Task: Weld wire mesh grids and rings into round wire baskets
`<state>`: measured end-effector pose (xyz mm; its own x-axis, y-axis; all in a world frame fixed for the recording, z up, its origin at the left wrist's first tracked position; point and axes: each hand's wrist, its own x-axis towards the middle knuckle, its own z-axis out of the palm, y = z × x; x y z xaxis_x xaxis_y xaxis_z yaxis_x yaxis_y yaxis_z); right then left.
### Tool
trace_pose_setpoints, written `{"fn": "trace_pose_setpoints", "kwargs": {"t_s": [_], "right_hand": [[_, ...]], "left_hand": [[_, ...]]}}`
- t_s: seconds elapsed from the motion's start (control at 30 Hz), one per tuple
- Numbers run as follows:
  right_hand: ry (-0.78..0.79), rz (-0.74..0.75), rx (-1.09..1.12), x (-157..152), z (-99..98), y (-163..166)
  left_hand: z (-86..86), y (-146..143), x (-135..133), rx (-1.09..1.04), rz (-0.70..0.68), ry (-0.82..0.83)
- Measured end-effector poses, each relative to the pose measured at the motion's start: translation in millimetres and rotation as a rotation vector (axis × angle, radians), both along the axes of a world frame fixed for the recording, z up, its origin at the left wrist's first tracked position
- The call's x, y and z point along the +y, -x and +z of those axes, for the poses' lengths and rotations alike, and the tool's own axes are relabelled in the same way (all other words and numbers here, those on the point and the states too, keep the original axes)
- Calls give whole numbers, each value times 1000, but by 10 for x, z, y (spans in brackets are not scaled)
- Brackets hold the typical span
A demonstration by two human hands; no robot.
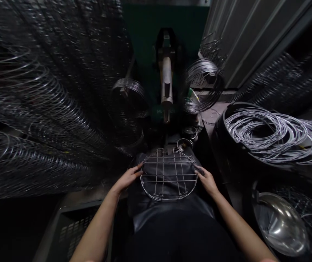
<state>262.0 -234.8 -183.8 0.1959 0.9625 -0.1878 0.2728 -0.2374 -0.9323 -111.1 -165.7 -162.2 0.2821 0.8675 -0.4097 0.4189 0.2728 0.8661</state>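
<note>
A round wire rack [169,178] with crossing bars inside its ring is held level over my lap, above a dark apron [169,214]. My left hand [128,177] grips the ring at its left side, thumb and fingers closed on the wire. On the opposite side my right hand [206,179] pinches the ring in the same way. Just beyond the rack's far edge stands a machine with a metal cylindrical arm [167,80] pointing down toward it. Small round metal cups [184,144] sit beside the machine's base.
Stacks of wire rings [49,94] fill the left side. Wire hoops hang in bundles [203,83] beside the machine. At right, a black tub [221,127] holds loose wire rings [270,134]; below it lies a shiny metal bowl [284,225]. A plastic crate [71,233] stands lower left.
</note>
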Motion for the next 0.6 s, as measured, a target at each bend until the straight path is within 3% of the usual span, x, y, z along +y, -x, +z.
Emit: {"fn": "trace_pose_setpoints", "kwargs": {"t_s": [0.17, 0.3, 0.47, 0.6], "right_hand": [[62, 66, 53, -7, 25, -58], [140, 94, 123, -46, 85, -60], [132, 59, 122, -127, 73, -2], [101, 55, 77, -171, 8, 24]], "left_hand": [[154, 191, 99, 48, -197, 73], [179, 161, 54, 112, -356, 58], [74, -80, -172, 437, -296, -133], [26, -144, -281, 537, -327, -198]]}}
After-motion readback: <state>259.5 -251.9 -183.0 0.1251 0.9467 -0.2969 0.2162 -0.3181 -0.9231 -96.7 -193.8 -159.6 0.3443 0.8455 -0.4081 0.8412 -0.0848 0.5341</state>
